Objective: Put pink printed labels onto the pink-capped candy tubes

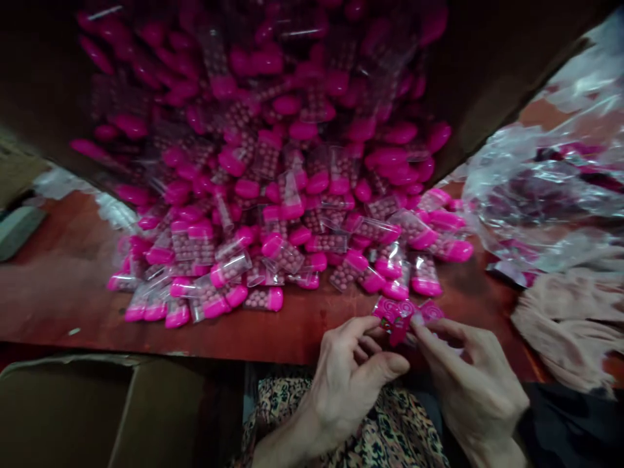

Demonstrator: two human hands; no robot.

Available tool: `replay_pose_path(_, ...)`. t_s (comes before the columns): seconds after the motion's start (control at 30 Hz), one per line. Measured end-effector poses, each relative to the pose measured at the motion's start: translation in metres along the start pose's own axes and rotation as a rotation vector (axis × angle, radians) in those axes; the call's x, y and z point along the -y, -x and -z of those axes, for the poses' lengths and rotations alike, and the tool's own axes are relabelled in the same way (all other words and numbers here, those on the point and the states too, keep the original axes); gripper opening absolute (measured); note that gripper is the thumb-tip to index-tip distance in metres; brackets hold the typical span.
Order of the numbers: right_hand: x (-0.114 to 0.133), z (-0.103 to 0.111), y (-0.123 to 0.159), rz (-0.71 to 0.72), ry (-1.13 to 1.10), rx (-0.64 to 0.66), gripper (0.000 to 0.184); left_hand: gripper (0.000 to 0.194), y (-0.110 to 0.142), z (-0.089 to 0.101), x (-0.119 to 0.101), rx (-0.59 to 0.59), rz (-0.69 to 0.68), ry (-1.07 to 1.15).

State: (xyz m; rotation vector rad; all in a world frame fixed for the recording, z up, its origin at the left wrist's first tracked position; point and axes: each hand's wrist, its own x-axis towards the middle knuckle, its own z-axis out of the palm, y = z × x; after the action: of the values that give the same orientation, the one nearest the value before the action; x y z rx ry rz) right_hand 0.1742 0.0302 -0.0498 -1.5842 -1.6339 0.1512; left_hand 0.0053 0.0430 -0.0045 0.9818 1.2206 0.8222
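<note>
My left hand [346, 383] and my right hand [468, 377] meet at the table's near edge, pinching a small pink printed piece [397, 316] of paper or foil between their fingertips. It has swirl patterns, and its exact shape is partly hidden by my fingers. Just beyond my hands lies a large heap of clear packets [263, 227], each with a bright pink cap and rows of pink beads. The nearest packets lie a little apart from my fingers.
The heap spreads over a red-brown wooden table [73, 279] and runs back into a large cardboard box [487, 65]. A crumpled clear plastic bag [531, 195] and pale pink fringed cloth [570, 318] lie at the right. An open cardboard box [97, 409] sits below the near edge at the left.
</note>
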Motion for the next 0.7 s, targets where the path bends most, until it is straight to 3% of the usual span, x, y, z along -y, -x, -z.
replay_pose_path(0.1,0.014,-0.003,-0.003,0.271,0.005,0.068,0.021,0.031,-0.011,0.003,-0.006,0.022,0.049,-0.012)
replay_pose_path(0.17,0.023,-0.007,-0.006,0.292,-0.037,0.085,0.024,0.021,-0.017,0.005,-0.006,0.018,0.045,0.067)
replay_pose_path(0.27,0.033,-0.015,-0.009,0.124,-0.125,0.074,0.026,0.024,-0.021,0.010,-0.001,0.010,0.008,0.142)
replay_pose_path(0.4,0.046,-0.026,-0.009,-0.340,-0.396,0.015,0.036,0.032,-0.020,0.015,0.010,-0.015,0.005,0.222)
replay_pose_path(0.47,0.051,-0.028,-0.009,-0.514,-0.553,0.026,0.023,0.030,-0.019,0.016,0.013,-0.028,0.009,0.266)
replay_pose_path(0.57,0.055,-0.027,-0.011,-0.568,-0.660,0.042,0.006,0.027,-0.019,0.017,0.012,-0.050,-0.001,0.234)
replay_pose_path(0.7,0.056,-0.022,-0.015,-0.553,-0.653,0.040,0.005,0.019,-0.019,0.017,0.006,-0.050,-0.014,0.230)
